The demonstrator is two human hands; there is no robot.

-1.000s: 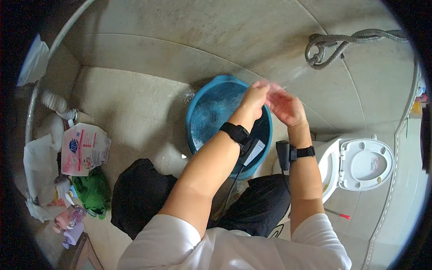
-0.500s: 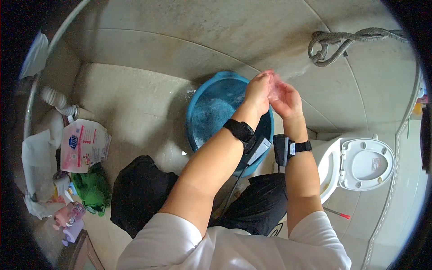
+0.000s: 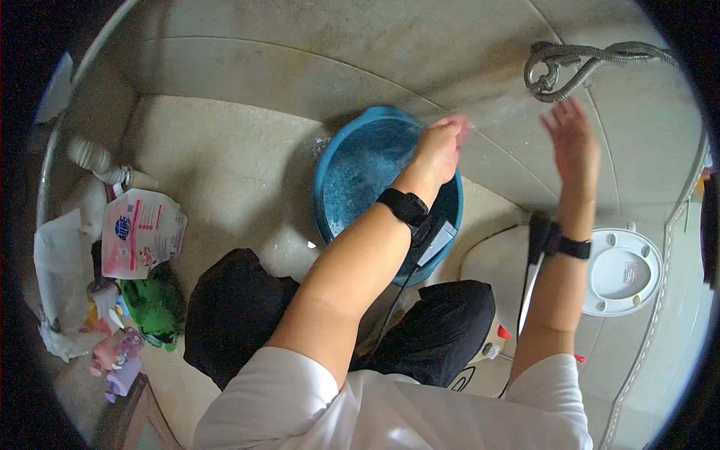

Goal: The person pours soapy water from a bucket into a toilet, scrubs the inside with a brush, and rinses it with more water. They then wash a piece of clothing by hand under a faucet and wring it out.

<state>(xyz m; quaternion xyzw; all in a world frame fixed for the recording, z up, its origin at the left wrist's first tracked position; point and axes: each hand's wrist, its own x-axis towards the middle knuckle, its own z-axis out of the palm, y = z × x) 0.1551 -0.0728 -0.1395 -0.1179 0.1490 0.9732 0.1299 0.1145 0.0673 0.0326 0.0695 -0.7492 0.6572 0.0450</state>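
Observation:
My left hand [image 3: 441,148] is held over the right rim of a blue basin [image 3: 321,191], in a thin spray of water [image 3: 499,112]. Its fingers are slightly bent and partly blurred, and I see nothing in them. Foamy water [image 3: 364,176] covers the basin's inside. Further right, my right hand [image 3: 574,142] is raised with its fingers apart and holds nothing. Its fingertips are just below a metal tap [image 3: 550,77] with a grey coiled hose [image 3: 626,51] looped around it. Both wrists wear black straps with small devices.
A white toilet [image 3: 622,271] with its lid raised stands at the right, partly behind my right forearm. At the left lie a pink-and-white package [image 3: 142,232], a green bag [image 3: 155,304], pinkish bottles [image 3: 120,356] and a white corrugated pipe [image 3: 94,159]. Tiled wall [image 3: 285,90] rises behind the basin.
My hands were together in the water over the basin's edge and have parted. The right hand has moved right and up toward the tap; the left has stayed nearly in place.

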